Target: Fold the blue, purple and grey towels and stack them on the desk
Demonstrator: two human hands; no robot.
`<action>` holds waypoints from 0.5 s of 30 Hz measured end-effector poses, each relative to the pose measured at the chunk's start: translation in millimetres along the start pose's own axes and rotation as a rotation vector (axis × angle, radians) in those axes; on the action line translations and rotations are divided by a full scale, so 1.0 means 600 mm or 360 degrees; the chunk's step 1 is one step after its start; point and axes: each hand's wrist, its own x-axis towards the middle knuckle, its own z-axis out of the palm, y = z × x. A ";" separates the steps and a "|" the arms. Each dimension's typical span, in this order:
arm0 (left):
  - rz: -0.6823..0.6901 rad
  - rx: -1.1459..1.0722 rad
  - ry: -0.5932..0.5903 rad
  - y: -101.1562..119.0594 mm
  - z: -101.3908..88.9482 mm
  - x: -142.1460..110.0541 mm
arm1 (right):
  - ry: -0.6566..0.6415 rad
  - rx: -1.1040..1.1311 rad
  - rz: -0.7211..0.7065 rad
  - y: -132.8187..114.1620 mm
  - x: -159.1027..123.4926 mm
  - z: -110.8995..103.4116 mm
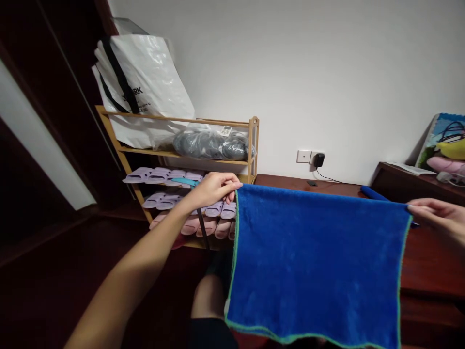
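Note:
A blue towel (316, 261) with green stitched edges hangs stretched out in front of me, its lower edge slightly wavy. Its top looks like a fold, with layers showing at the lower left. My left hand (218, 186) pinches the upper left corner between thumb and fingers. At the upper right corner my right hand (439, 215) grips the cloth the same way, partly cut off by the picture's edge. The towel hides part of the brown wooden desk (283, 182) behind it.
A wooden rack (185, 119) against the wall holds several lilac slippers (156, 174), pink slippers (191, 224), a white bag (152, 72) and a plastic-wrapped grey bundle (214, 143). A black plug (318, 160) sits in the wall socket. Another rolled blue item (374, 194) lies on the desk.

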 end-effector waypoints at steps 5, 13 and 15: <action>-0.0052 0.0216 -0.0063 -0.085 0.032 0.063 | -0.0317 0.0214 0.0139 0.043 0.060 0.080; -0.0104 0.0386 -0.0169 -0.184 0.062 0.133 | -0.0545 0.0217 0.0163 0.102 0.112 0.161; -0.0137 0.0381 -0.0200 -0.210 0.077 0.145 | -0.0578 0.0179 0.0172 0.115 0.118 0.176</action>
